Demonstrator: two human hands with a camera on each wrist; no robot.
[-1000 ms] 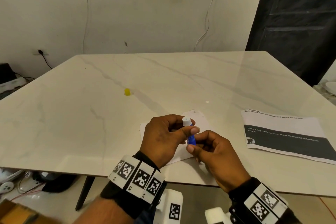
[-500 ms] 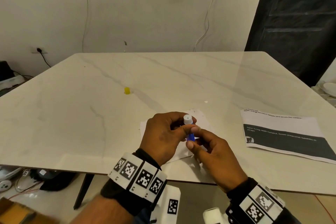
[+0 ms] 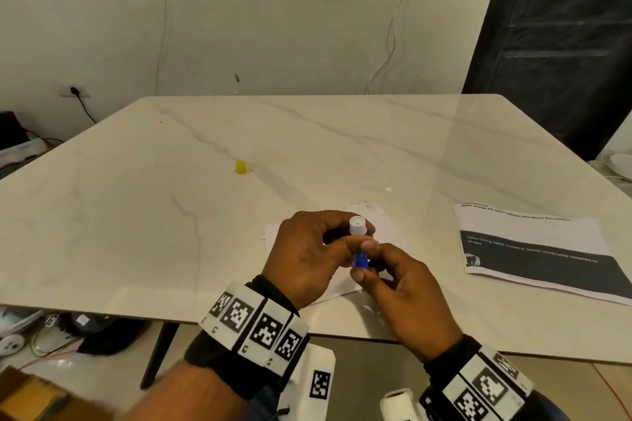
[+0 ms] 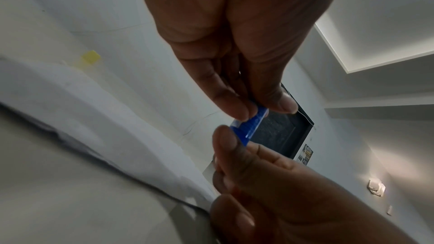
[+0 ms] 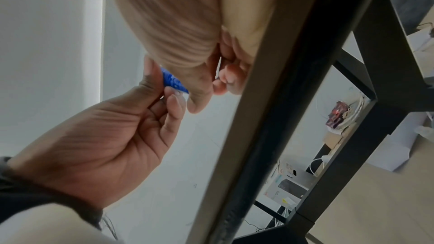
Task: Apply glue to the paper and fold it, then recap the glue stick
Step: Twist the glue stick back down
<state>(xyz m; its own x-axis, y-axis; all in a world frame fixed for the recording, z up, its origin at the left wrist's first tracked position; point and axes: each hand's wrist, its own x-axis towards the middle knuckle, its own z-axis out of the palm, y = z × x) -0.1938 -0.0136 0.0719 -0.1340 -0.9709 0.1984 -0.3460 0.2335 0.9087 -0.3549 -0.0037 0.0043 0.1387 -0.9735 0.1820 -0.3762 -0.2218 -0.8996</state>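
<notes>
Blue glue stick pinched by both hands' fingers; only the head view shows its white tip and one yellow cap.

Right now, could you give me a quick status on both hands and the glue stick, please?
Left hand grips glue stick upright; right hand pinches its blue base. Stick uncapped, yellow cap far out on table. White paper flat beneath hands. Nothing in the way.
</notes>
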